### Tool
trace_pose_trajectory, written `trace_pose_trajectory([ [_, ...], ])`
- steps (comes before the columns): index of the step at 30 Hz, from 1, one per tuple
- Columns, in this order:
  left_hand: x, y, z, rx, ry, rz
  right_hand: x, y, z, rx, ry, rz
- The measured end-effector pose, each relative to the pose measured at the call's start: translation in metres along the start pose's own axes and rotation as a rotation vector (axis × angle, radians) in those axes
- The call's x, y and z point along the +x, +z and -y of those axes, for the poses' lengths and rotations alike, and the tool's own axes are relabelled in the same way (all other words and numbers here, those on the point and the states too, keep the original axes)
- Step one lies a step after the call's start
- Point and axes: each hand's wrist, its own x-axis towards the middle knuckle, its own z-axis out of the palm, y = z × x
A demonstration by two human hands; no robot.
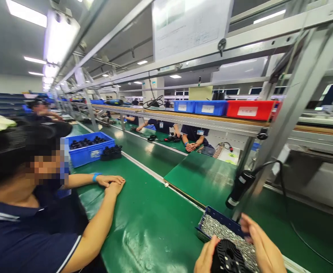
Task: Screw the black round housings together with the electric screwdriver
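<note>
At the bottom edge my left hand (pixel 206 254) is closed around a black ribbed round part (pixel 229 258). Several small silvery spots show on the part's upper face. To its right, my right hand (pixel 264 244) is raised beside a dark blue bin (pixel 226 222). Its fingers are bent together with the tips drawn in and blurred, so anything small between them cannot be made out. Small silvery metal pieces (pixel 219 228), probably screws, fill the bin. Both hands partly cover the bin's near side.
A black cylindrical tool (pixel 240 189) with a cable hangs by the metal post (pixel 291 113). On the left sits a co-worker (pixel 27 212) with hands resting on the green bench (pixel 143 212). Beyond are a blue crate (pixel 84 155) of black parts and a shelf with blue and red bins (pixel 250 110).
</note>
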Motion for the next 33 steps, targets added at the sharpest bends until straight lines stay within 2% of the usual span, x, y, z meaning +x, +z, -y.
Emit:
trace_pose_trajectory([
  [2,-0.005,0.027,0.005,-0.042,0.006,0.058,0.036,0.002,0.013,0.021,-0.064,-0.132],
  [4,-0.014,0.053,0.016,-0.077,0.007,0.109,0.066,0.006,0.023,0.040,-0.125,-0.136],
  [6,-0.022,0.074,0.032,-0.117,0.028,0.112,0.085,0.013,0.032,0.039,-0.163,-0.133],
  [9,-0.027,0.090,0.056,-0.173,0.179,0.074,0.094,0.025,0.044,0.054,-0.200,-0.083],
  [12,-0.027,0.091,0.061,-0.147,0.270,0.047,0.093,0.037,0.055,0.130,-0.221,-0.015],
  [14,-0.026,0.087,0.055,-0.098,0.235,0.034,0.090,0.042,0.062,0.217,-0.220,0.023],
  [16,-0.026,0.083,0.047,-0.058,0.207,0.036,0.085,0.038,0.071,0.306,-0.209,0.003],
  [18,-0.026,0.081,0.042,-0.040,0.189,0.049,0.077,0.022,0.084,0.379,-0.188,-0.080],
  [20,-0.025,0.079,0.039,-0.048,0.172,0.076,0.064,-0.004,0.103,0.433,-0.166,-0.141],
  [23,-0.022,0.077,0.034,-0.086,0.148,0.112,0.042,-0.048,0.133,0.539,-0.117,-0.078],
  [25,-0.019,0.076,0.030,-0.117,0.144,0.123,0.028,-0.067,0.150,0.686,-0.079,0.006],
  [27,-0.017,0.075,0.025,-0.148,0.146,0.128,0.019,-0.075,0.162,0.836,-0.076,0.074],
  [29,-0.015,0.075,0.019,-0.174,0.151,0.125,0.014,-0.074,0.170,0.919,-0.101,0.108],
  [33,-0.013,0.075,0.013,-0.203,0.179,0.114,0.015,-0.064,0.177,0.920,-0.137,0.105],
])
